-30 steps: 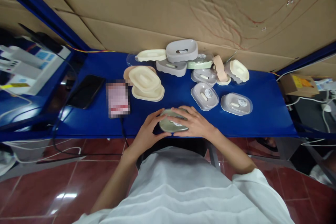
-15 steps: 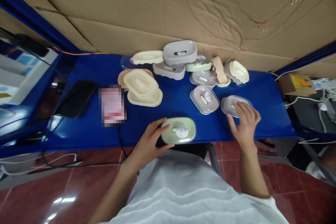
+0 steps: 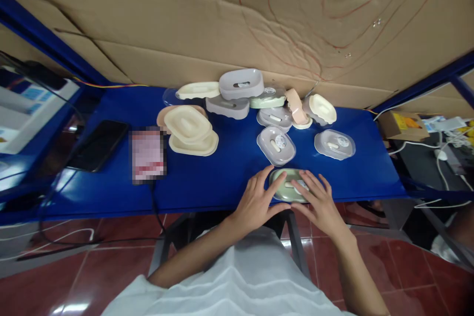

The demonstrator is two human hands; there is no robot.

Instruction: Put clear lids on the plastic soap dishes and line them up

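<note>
A pale green soap box point(image 3: 287, 183) with a clear lid and a round label lies at the table's front edge, held from both sides. Around its left end are the fingers of my left hand point(image 3: 256, 197), the thumb along the near edge. My right hand point(image 3: 319, 201) grips the right end, its fingers over the lid and part of the label. Just behind sits a grey lidded soap box point(image 3: 276, 145). Another grey lidded soap box point(image 3: 335, 144) stands to the right, apart from both hands.
Cream soap box parts point(image 3: 188, 124) are stacked left of centre. Grey soap box bodies point(image 3: 241, 84) are piled at the back, beside a peach piece point(image 3: 296, 106). On the left lie a black phone point(image 3: 99, 144) and a blurred pink item point(image 3: 148, 154) with a cable.
My right hand has left the grey soap box on the right and come to the green one. The green soap box has shifted right, with my left hand still at its left end.
</note>
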